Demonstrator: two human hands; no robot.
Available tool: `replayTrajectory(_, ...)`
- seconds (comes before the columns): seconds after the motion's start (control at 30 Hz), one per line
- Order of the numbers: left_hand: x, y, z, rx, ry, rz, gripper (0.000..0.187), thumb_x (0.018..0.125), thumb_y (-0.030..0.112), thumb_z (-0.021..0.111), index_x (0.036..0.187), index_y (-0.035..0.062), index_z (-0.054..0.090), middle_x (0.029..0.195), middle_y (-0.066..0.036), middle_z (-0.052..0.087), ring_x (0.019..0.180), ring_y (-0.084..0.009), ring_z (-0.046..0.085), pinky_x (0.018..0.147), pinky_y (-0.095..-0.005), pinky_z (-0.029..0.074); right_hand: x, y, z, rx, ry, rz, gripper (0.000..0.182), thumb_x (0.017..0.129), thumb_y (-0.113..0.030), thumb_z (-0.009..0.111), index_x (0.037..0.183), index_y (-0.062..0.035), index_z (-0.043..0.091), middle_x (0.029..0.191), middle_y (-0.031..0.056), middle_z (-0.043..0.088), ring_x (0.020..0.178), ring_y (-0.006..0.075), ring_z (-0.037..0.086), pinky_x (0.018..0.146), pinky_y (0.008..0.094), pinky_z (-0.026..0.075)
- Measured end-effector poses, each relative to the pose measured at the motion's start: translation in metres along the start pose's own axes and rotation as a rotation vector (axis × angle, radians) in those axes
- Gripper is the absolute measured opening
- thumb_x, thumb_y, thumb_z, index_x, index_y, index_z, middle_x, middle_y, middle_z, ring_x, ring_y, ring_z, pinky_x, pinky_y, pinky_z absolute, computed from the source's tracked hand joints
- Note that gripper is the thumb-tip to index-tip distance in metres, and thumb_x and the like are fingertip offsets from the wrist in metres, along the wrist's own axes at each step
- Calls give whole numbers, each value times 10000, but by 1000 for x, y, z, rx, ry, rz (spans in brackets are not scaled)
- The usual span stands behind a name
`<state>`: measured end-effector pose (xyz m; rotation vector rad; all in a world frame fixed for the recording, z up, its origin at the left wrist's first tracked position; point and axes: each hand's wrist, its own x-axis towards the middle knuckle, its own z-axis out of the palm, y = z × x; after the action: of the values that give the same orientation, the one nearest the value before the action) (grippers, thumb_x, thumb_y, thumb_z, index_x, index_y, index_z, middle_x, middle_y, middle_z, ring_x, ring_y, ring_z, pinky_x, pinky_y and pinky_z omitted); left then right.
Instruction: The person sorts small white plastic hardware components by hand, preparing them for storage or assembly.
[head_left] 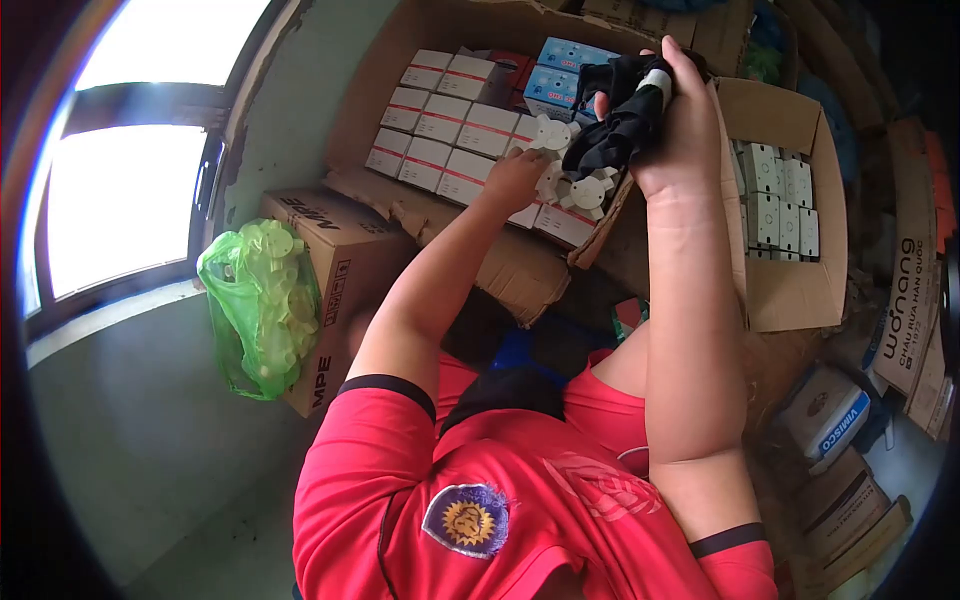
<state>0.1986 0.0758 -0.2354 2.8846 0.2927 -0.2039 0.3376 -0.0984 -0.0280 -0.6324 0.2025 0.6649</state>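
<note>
My left hand (516,181) reaches into a large cardboard box, its fingers curled at the edge of a white round plastic junction box (553,135). More white junction boxes (588,190) lie loose beside it, on top of small white cartons (489,130) with red stripes. Raised over the right side of the box, my right hand (685,125) is closed around a crumpled black bundle (622,120) that looks like fabric or a bag. A pale strip shows on the bundle. Part of my right fingers is hidden behind it.
Blue cartons (553,88) stand at the back of the large box (350,100). On the right is an open box (790,300) of white rectangular fittings (765,190). A green bag (262,310) of fittings rests against a brown carton (345,255), near the window. Flattened cardboard (905,310) leans far right.
</note>
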Motion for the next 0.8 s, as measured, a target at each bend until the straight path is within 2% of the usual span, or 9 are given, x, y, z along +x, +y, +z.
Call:
replayTrajectory(0.27,-1,10,-1,-47,-42,-45,584,683,84,788,1242,117,623,1244,-93,628,1136,-331,597,926,-453,540,0,2,-2,11,-16,8,302,944,-336,697,1008,-69,572,919,84,606,825,240,631,663,432,587)
replayTrajectory(0.47,2,3,19,-87,37,-11,558,684,72,778,1220,91,623,1245,-107,624,1130,-360,595,937,-458,538,-2,2,0,6,4,2,289,946,-335,690,1006,-77,575,928,80,605,835,232,630,679,431,587)
replayTrajectory(0.8,4,-1,27,-57,52,48,575,688,41,766,1237,117,612,1267,-85,606,1106,-358,603,912,-452,551,-3,3,-1,-22,-2,12,296,939,-346,694,1014,-86,574,945,77,605,870,224,627,691,432,588)
